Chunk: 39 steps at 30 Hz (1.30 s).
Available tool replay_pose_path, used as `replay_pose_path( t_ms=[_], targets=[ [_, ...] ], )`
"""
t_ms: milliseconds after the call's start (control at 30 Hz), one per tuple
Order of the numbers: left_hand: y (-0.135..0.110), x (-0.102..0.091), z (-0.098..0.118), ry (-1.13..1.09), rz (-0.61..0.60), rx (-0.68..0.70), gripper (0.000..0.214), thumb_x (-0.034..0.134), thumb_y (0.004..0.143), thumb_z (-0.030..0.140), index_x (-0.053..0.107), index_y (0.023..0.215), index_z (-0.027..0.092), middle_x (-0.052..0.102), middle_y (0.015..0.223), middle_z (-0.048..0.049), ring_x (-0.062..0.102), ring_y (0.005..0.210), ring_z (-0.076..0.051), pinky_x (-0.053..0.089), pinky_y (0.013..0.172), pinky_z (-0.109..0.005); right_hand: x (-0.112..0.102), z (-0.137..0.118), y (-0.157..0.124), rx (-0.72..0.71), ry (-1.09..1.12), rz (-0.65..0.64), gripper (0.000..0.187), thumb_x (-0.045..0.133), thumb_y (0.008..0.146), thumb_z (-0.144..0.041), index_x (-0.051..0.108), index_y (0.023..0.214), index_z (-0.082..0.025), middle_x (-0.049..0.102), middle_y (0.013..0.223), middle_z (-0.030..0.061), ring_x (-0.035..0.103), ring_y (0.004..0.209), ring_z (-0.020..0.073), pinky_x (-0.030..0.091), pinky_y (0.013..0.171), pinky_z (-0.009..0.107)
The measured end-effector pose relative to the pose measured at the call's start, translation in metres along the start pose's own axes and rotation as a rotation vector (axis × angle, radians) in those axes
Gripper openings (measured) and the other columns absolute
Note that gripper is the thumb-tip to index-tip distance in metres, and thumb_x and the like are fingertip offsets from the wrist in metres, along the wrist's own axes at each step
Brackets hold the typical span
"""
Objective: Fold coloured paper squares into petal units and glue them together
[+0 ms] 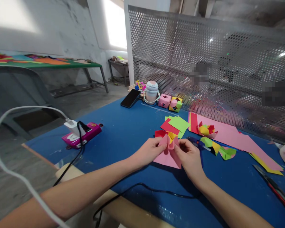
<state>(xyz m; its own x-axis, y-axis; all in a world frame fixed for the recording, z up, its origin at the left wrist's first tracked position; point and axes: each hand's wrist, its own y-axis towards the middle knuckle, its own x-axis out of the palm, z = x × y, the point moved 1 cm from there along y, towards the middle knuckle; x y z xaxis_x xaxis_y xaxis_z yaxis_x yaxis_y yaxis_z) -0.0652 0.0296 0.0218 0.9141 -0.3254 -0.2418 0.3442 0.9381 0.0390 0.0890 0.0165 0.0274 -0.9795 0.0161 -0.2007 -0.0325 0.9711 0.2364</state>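
In the head view, the forearms come in from the lower left and lower right corners, and the hands meet just right of the frame's centre. There the left hand point(150, 152) pinches one side of the pink paper point(167, 159) between thumb and fingers; the right hand point(189, 156) pinches the other. The strip point(93, 132), left of centre, bears a white W-like mark. The paper's folded end points up the frame, its flat part downward, its long axis roughly upright.

Phone point(130, 98) beyond left hand point(149, 152)
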Motion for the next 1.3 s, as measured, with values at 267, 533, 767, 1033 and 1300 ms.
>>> replay_pose_path(
  t_ms=[267, 533, 767, 1033, 1300],
  targets=[
    [-0.002, 0.000, 0.003, 0.205, -0.022, 0.159, 0.029, 0.036, 0.086, 0.028, 0.050, 0.065, 0.014, 0.046, 0.066, 0.0015, 0.040, 0.062, -0.010, 0.031, 0.055, -0.020, 0.000, 0.000, 0.005, 0.062, 0.021, -0.081, 0.019, 0.064, 0.072, -0.034, 0.061, 0.070, -0.015, 0.062, 0.065, 0.0014, 0.055, 0.060, 0.0134, 0.044, 0.057, 0.024],
    [-0.001, 0.002, 0.000, 0.327, 0.008, 0.202, 0.021, 0.040, 0.082, 0.022, 0.046, 0.063, 0.015, 0.044, 0.063, 0.0029, 0.040, 0.060, -0.009, 0.031, 0.055, -0.020, -0.007, 0.006, 0.013, 0.108, 0.051, -0.237, 0.021, 0.062, 0.074, -0.035, 0.063, 0.073, -0.015, 0.063, 0.068, 0.0017, 0.056, 0.063, 0.0142, 0.045, 0.061, 0.025],
    [0.000, 0.003, -0.001, 0.308, 0.092, 0.125, 0.028, 0.040, 0.082, 0.030, 0.047, 0.061, 0.014, 0.039, 0.057, 0.0038, 0.034, 0.055, -0.009, 0.027, 0.048, -0.020, -0.005, -0.004, 0.009, 0.026, -0.072, -0.238, 0.024, 0.057, 0.077, -0.038, 0.063, 0.080, -0.015, 0.063, 0.073, 0.0017, 0.054, 0.067, 0.0147, 0.043, 0.063, 0.025],
    [0.001, 0.005, -0.002, 0.334, 0.114, 0.116, 0.030, 0.038, 0.082, 0.032, 0.040, 0.058, 0.016, 0.036, 0.056, 0.0041, 0.032, 0.055, -0.009, 0.024, 0.048, -0.022, -0.004, -0.001, 0.007, -0.072, -0.206, -0.195, 0.023, 0.053, 0.081, -0.035, 0.065, 0.080, -0.016, 0.063, 0.076, 0.0034, 0.054, 0.070, 0.0163, 0.043, 0.066, 0.027],
    [0.003, -0.002, -0.003, 0.159, 0.122, 0.018, 0.026, 0.043, 0.078, 0.033, 0.048, 0.061, 0.014, 0.040, 0.057, 0.0037, 0.035, 0.055, -0.009, 0.026, 0.048, -0.020, -0.006, 0.003, 0.008, 0.002, -0.096, -0.177, 0.024, 0.052, 0.082, -0.038, 0.062, 0.084, -0.017, 0.063, 0.081, 0.0025, 0.055, 0.075, 0.0162, 0.043, 0.069, 0.026]
  ],
)
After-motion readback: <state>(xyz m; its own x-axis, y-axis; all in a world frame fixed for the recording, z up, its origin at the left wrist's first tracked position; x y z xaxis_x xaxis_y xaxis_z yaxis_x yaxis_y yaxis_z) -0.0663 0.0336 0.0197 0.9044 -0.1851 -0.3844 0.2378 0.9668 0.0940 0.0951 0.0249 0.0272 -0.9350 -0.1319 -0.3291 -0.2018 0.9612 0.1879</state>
